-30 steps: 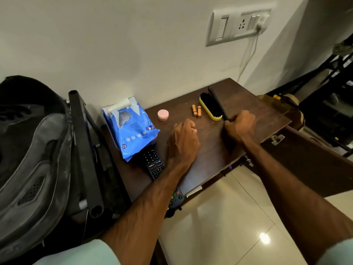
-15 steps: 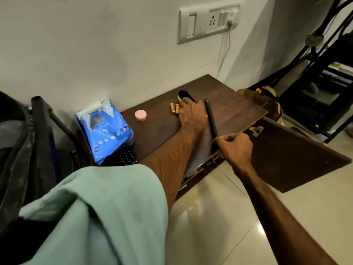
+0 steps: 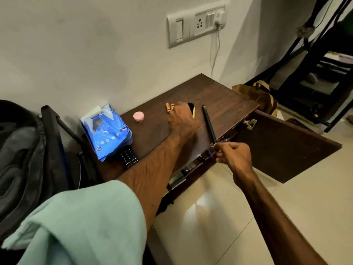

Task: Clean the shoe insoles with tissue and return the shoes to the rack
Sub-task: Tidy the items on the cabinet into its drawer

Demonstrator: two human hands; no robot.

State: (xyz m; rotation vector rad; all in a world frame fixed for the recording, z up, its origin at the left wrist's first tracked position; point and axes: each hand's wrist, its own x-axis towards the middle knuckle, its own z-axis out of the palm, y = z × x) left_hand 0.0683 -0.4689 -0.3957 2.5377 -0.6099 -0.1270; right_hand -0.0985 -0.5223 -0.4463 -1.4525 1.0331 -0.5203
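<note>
Now left hand point(image 3: 182, 123) grips brush point(image 3: 192, 109), right hand point(image 3: 236, 156) stick point(image 3: 208, 123).

Left hand point(image 3: 181, 122) palm-down, fingers curled over the brush point(image 3: 191, 109); right hand point(image 3: 234, 156) in a fingertip pinch on a black rod point(image 3: 208, 123).

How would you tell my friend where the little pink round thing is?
Find the dark brown cabinet top against the white wall. On it, between the blue tissue pack at the left end and two small orange batteries, sits the pink pot. It is the only round, pink thing there, low and flat like a thick coin.
</note>
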